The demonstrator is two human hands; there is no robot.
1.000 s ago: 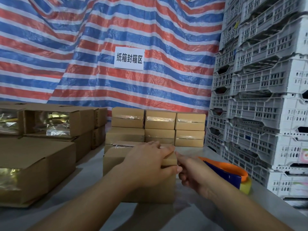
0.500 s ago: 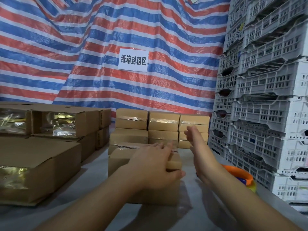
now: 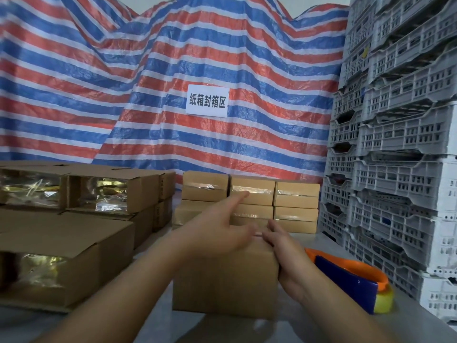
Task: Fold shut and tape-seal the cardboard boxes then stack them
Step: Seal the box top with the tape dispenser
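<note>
Grip: our left hand [image 3: 217, 233] lies spread on top of the box [image 3: 225, 283], fingers straight; our right hand [image 3: 284, 253] presses flat against its right side, not curled round it
Box place: on the table [image 3: 321, 328], in front of the sealed stack [image 3: 249, 204], tape dispenser [image 3: 351, 278] just to its right
Risk: held by flat palms only, the box may slip or tilt when we lift it, and nudge the stack out of line
Box look: plain brown cardboard, flaps closed; the tape seam is hidden under our hands
</note>
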